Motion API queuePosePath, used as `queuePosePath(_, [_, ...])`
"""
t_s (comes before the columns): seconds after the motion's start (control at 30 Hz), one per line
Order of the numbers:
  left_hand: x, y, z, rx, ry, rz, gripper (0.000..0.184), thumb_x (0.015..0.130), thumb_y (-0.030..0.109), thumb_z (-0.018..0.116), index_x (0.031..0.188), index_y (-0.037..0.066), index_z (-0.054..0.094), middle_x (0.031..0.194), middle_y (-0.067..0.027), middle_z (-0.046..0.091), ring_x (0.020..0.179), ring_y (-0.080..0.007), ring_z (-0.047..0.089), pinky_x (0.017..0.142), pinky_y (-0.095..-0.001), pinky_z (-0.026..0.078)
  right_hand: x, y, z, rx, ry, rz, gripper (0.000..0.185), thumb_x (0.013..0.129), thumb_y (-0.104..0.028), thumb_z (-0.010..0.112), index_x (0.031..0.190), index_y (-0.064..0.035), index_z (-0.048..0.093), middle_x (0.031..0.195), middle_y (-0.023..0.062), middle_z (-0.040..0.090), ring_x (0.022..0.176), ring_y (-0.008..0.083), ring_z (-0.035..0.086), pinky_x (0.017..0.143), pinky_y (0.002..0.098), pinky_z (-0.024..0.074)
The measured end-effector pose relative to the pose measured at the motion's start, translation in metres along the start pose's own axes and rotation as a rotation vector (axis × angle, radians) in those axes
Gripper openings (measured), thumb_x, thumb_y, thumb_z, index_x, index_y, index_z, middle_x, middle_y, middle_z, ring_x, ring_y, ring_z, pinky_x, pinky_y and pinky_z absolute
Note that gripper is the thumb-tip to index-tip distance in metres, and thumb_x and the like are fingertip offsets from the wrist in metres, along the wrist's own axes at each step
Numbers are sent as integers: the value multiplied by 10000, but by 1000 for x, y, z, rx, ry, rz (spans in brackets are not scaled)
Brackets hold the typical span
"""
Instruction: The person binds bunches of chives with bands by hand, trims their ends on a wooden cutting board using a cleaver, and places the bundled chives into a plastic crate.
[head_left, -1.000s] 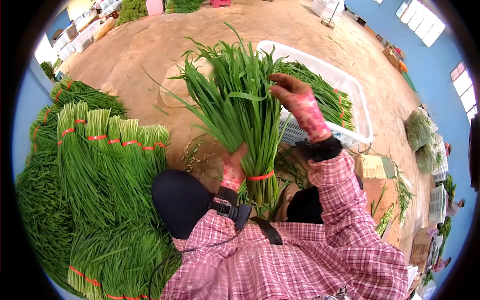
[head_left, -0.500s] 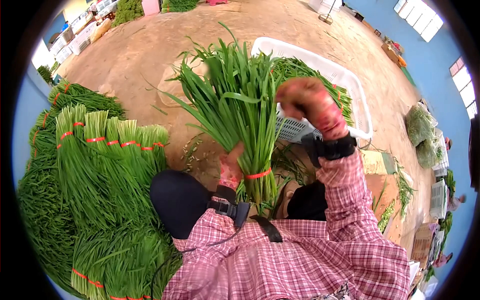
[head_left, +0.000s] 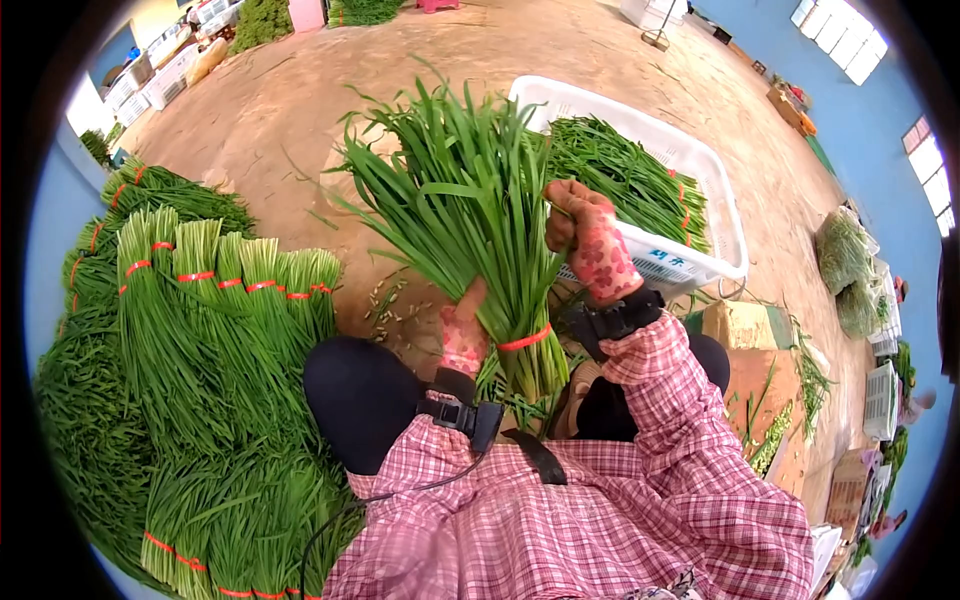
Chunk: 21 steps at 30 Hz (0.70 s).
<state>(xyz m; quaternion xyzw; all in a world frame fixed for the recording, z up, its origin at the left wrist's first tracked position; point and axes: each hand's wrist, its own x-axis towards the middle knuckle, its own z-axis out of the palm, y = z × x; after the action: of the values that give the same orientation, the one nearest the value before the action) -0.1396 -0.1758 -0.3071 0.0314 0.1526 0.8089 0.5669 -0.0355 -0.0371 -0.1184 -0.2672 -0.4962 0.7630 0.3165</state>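
A large bunch of green garlic chives (head_left: 455,215) stands upright before me, cut ends down, with a red band (head_left: 525,338) round its lower part. My left hand (head_left: 464,335), in a pink patterned glove with bare fingertips, is wrapped round the bunch's left side just above the band. At the bunch's right edge, my right hand (head_left: 590,240) is closed in a pinch, with what looks like a thin leaf between its fingertips. Some of its fingers are hidden from view.
Stacked banded chive bundles (head_left: 190,330) rise on my left. A white plastic basket (head_left: 735,215) with banded chives (head_left: 630,175) stands ahead to the right. By my right knee are a wooden block (head_left: 735,325) and loose trimmings. Cut scraps (head_left: 385,300) lie on the floor.
My right hand has come down and left from above the basket to the bunch's right edge, its fingers now pinching there. My left hand keeps its grip; the bunch leans slightly more left.
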Motion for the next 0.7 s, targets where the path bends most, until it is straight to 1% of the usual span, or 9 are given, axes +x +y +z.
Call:
queuePosePath(0.03, [-3, 0, 13, 29, 42, 33, 325, 938, 147, 649, 1222, -9, 622, 1169, -109, 670, 977, -266, 685, 853, -416, 580, -8, -5, 2, 114, -79, -7, 162, 968, -200, 603, 874, -70, 622, 581, -70, 441, 460, 64, 360, 447, 246, 272])
queuePosePath(0.13, [-5, 2, 29, 291, 208, 157, 351, 935, 166, 660, 1236, -8, 614, 1163, -107, 673, 977, -270, 686, 857, -427, 578, -43, -38, 7, -453, -392, 41, 170, 935, -191, 655, 889, -29, 679, 664, -14, 582, 566, 70, 493, 507, 246, 369])
queuePosePath(0.23, [-10, -1, 29, 360, 209, 218, 400, 972, 240, 601, 1287, -7, 584, 1234, -110, 639, 1045, -250, 655, 877, -425, 561, -29, -55, 37, -705, -247, -382, 237, 913, -216, 692, 987, 8, 705, 781, 31, 680, 690, 92, 591, 616, 250, 474])
queuePosePath(0.27, [-9, -2, 27, 397, 221, 250, 394, 977, 242, 593, 1279, -11, 591, 1232, -108, 641, 1044, -235, 649, 877, -410, 552, -17, -59, 47, -760, -166, -358, 329, 892, -267, 719, 1065, 12, 703, 851, 54, 715, 791, 105, 637, 735, 253, 517])
queuePosePath(0.43, [16, -25, -42, 529, 229, 416, 243, 921, 69, 648, 1127, -53, 689, 1100, -86, 703, 937, -146, 648, 855, -305, 507, 35, -18, 75, -1266, 48, -553, 315, 868, -337, 703, 928, -28, 724, 884, 113, 728, 800, 264, 700, 747, 399, 532])
queuePosePath(0.57, [16, -30, -38, 524, 172, 419, 241, 894, 40, 671, 1115, -56, 692, 1088, -75, 703, 937, -139, 647, 853, -295, 509, 57, -33, 68, -281, -128, -229, 186, 922, -199, 646, 1000, -31, 671, 702, 36, 660, 556, 112, 566, 519, 243, 445])
queuePosePath(0.6, [17, -32, -39, 577, 189, 455, 239, 896, 39, 667, 1114, -54, 693, 1088, -74, 703, 937, -138, 647, 852, -293, 509, 51, -45, 78, -189, -36, -304, 138, 941, -146, 615, 994, -25, 653, 673, 2, 621, 505, 32, 455, 474, 158, 347])
queuePosePath(0.63, [15, -29, -39, 487, 181, 391, 242, 897, 39, 665, 1120, -54, 691, 1096, -74, 702, 939, -142, 648, 854, -293, 509, 50, -59, 77, -439, -53, -385, 135, 938, -143, 612, 1022, -53, 666, 719, 47, 662, 574, 123, 581, 536, 238, 466])
queuePosePath(0.7, [12, -25, -33, 359, 163, 302, 244, 905, 41, 652, 1128, -52, 689, 1117, -78, 696, 950, -151, 649, 863, -294, 508, 59, -53, 71, -1199, -69, -721, 221, 922, -117, 630, 1140, -96, 662, 794, 40, 643, 645, 141, 613, 577, 261, 498])
